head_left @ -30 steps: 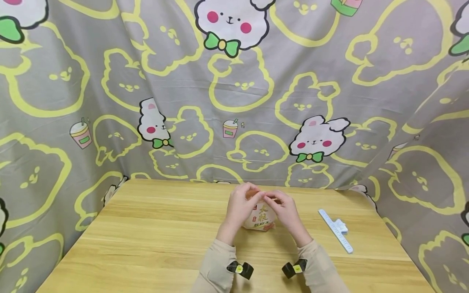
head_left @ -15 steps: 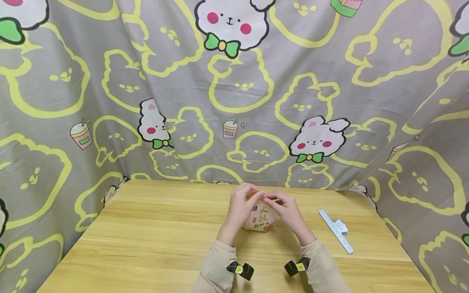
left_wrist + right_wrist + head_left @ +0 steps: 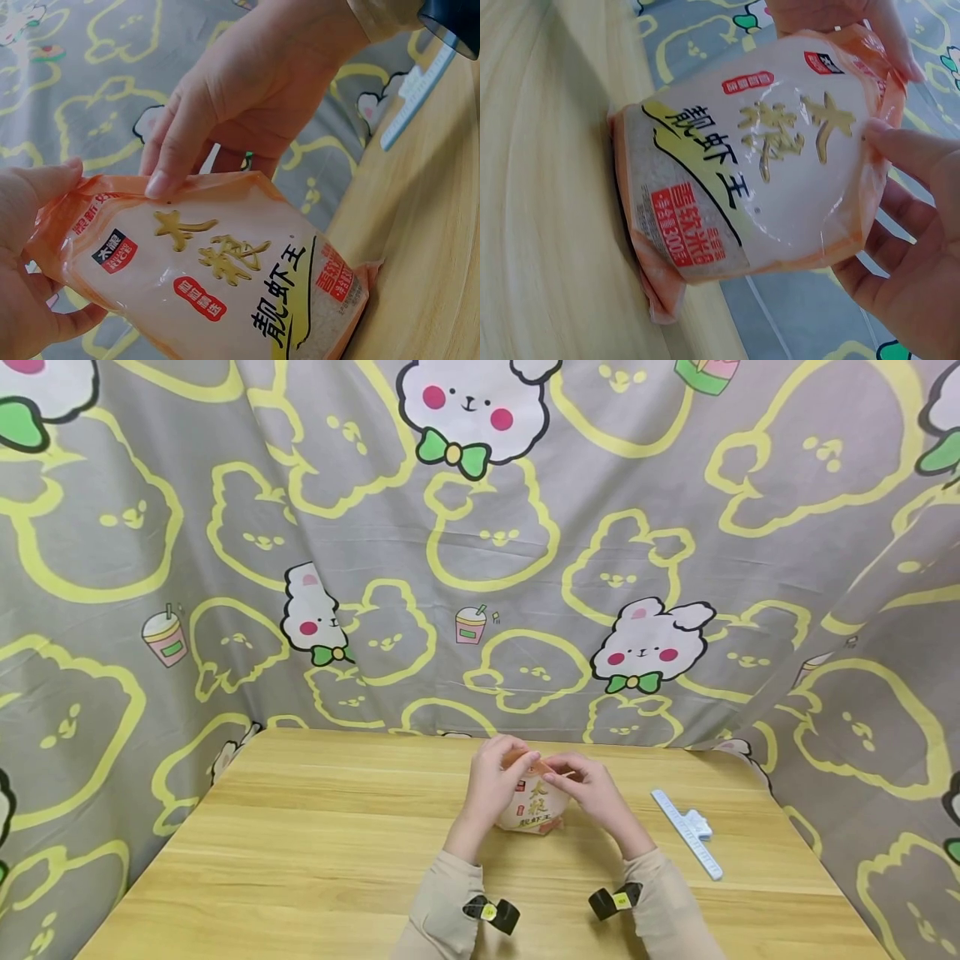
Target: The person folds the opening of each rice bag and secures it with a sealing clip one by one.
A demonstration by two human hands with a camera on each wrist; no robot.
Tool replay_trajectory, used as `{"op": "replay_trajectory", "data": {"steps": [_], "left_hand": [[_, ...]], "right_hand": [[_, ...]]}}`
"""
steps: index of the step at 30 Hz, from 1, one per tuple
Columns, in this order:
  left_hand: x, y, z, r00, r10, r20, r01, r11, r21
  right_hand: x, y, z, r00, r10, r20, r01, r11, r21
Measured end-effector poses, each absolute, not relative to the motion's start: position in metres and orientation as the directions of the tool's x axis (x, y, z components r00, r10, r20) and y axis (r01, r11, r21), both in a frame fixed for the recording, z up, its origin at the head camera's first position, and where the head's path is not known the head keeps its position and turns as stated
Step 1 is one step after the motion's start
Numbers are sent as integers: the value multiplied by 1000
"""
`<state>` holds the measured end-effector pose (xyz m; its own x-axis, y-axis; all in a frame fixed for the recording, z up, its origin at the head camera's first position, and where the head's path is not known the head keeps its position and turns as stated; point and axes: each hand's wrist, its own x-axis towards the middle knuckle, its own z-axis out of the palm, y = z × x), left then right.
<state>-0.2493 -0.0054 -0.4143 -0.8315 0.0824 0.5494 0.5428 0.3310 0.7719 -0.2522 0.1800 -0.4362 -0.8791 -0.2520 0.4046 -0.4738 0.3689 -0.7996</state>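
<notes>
Orange-edged, cream-white plastic rice bag [image 3: 750,165] is what we see gripped at its top by two bare hands. The left hand [image 3: 491,781] pinches one top corner between thumb and curled fingers. The right hand [image 3: 588,787] pinches the same top edge a little further along, its thumb on the printed front and its other fingers behind. We find the bag upright between the hands, its lower end at the table surface and its front, with gold and black characters and red labels, facing us. In the left wrist view we make out pale grains through the lower front.

Further out, we see beige cloth sleeves [image 3: 444,893] on both forearms and, at each wrist, a black camera with a yellow label [image 3: 502,916]. To the right of the right hand, well apart from the bag, a pale-blue plastic bar clip [image 3: 686,835] lies slantwise on the light wood-grain table [image 3: 337,827]. Beyond hangs a grey fabric curtain [image 3: 375,547] printed with yellow outlines and white rabbits.
</notes>
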Motion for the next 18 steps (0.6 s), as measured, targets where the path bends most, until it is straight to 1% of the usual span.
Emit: {"op": "replay_trajectory", "data": {"steps": [7, 18], "left_hand": [[-249, -6, -413, -838, 84, 540, 536, 319, 782], [-249, -6, -414, -848, 93, 522, 523, 307, 795]], "right_hand": [[-255, 189, -439, -891, -302, 337, -435, 366, -822], [-259, 200, -441, -904, -329, 272, -398, 421, -815]]}}
